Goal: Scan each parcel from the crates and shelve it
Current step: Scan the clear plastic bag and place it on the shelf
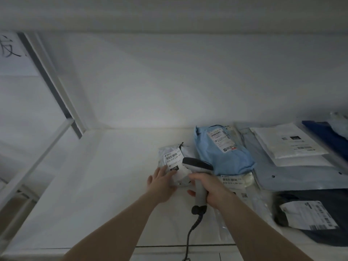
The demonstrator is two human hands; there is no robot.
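A small clear-wrapped parcel (172,158) with a white barcode label lies on the white shelf (105,176). My left hand (162,182) rests flat on its near end, fingers straight. My right hand (209,189) grips the handle of a grey barcode scanner (195,166), whose head sits over the parcel's right side. The scanner's coiled cable (189,234) hangs down toward the shelf's front edge.
To the right lie a light blue bag parcel (224,153), a clear labelled parcel (237,182) under my right wrist, white envelopes (288,144) on a grey-blue bag (293,178), and a dark parcel (310,217). The shelf's white upright post (54,81) stands left.
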